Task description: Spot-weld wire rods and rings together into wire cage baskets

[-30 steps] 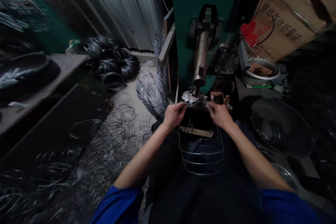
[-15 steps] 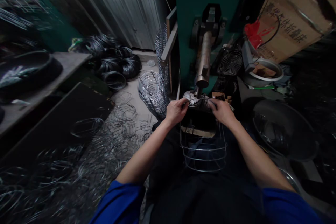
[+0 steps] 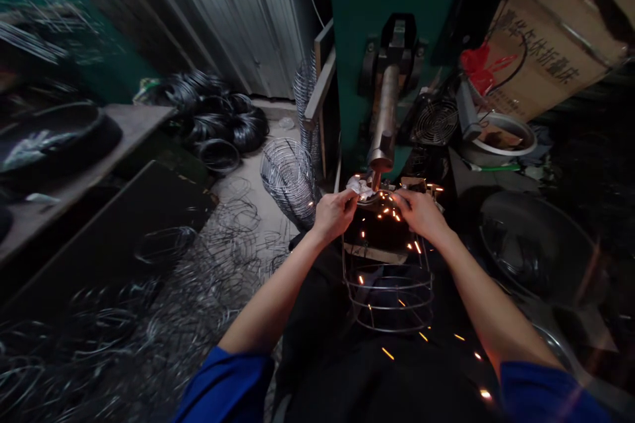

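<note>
Both my hands are closed on the upper rim of a wire basket frame (image 3: 389,289), whose rings hang down toward my lap. My left hand (image 3: 335,215) pinches the rim on the left side of the welding electrode (image 3: 377,180). On the other side, my right hand (image 3: 419,213) grips it with thumb and fingers. The rim sits at the tip of the spot welder's arm (image 3: 385,122), where orange sparks (image 3: 389,213) spray out over the basket and my lap. A crumpled white rag (image 3: 358,186) lies beside the electrode. My fingers partly hide the rim.
A stack of wire baskets (image 3: 288,175) leans left of the green machine (image 3: 350,79). Black wire coils (image 3: 223,112) lie by the corrugated wall. Loose wire rings (image 3: 198,297) litter the floor. At right are a fan (image 3: 435,122), a bowl (image 3: 510,152) and a large dark basin (image 3: 538,244).
Bright sparks now fly from the electrode tip, where none showed before. The electrode has come down slightly onto the rim. Both my hands stay almost in place, still holding the frame.
</note>
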`<control>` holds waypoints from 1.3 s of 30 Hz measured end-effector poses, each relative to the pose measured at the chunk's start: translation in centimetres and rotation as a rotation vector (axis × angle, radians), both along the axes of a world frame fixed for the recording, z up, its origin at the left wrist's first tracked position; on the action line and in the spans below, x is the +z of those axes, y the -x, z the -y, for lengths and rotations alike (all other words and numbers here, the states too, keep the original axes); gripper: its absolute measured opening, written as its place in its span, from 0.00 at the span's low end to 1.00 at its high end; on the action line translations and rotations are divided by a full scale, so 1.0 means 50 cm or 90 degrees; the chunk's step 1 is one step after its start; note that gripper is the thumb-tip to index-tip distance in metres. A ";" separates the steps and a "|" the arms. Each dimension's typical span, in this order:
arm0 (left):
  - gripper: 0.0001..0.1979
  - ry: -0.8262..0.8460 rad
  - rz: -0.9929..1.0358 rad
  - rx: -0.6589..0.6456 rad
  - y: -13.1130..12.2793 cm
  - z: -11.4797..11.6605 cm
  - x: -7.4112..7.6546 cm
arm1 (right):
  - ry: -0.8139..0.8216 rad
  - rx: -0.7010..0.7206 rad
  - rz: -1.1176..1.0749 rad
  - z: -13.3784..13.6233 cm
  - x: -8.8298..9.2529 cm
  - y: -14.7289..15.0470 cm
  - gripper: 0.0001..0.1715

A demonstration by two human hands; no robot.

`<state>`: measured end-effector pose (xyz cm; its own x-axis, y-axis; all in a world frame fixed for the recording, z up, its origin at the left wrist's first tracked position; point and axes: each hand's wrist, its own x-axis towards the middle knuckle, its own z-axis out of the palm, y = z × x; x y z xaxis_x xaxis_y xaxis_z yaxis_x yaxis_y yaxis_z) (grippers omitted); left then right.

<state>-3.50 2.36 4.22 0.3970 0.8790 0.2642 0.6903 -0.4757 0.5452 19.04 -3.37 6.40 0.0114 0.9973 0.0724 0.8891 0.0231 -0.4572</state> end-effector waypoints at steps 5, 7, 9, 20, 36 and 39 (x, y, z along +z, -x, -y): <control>0.13 -0.012 -0.058 0.005 0.001 -0.003 0.001 | 0.039 -0.040 0.063 -0.002 -0.001 -0.001 0.19; 0.13 -0.024 -0.079 0.000 0.002 -0.005 -0.004 | 0.051 -0.045 0.090 -0.003 -0.001 0.003 0.19; 0.13 -0.038 -0.099 -0.009 0.002 -0.007 -0.010 | 0.052 -0.051 0.110 -0.002 0.002 0.012 0.19; 0.11 -0.021 -0.159 -0.019 -0.007 0.030 -0.007 | -0.048 -0.069 0.228 0.045 -0.029 0.032 0.18; 0.12 -0.024 -0.233 -0.135 -0.028 0.163 -0.055 | 0.114 -0.044 0.186 0.212 -0.067 0.012 0.24; 0.11 -0.030 -0.249 -0.159 -0.039 0.178 -0.040 | 0.116 -0.063 0.182 0.244 -0.060 0.002 0.24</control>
<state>-1.55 -6.54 2.20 0.6731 0.7341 0.0899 0.7008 -0.6719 0.2397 18.95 -15.60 3.39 0.1130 0.9893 -0.0923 0.9755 -0.1281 -0.1786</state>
